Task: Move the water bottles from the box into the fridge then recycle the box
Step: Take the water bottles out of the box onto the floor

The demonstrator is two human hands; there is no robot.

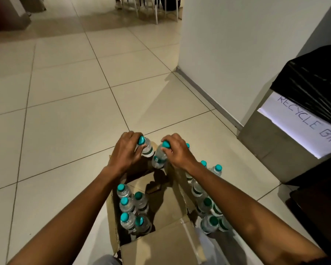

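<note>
Nearby, recycle bin (287, 142) beside wall (237, 44).

One head-worn view looks steeply forward and down, close over the box (161, 226) on the tiled floor (65, 111).

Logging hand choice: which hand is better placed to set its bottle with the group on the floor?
Probably the right hand: the floor bottles stand right of the box; the left hand would cross.

Both my arms reach forward and down. My left hand (125, 150) and right hand (177, 150) curl, each gripping something.
</note>
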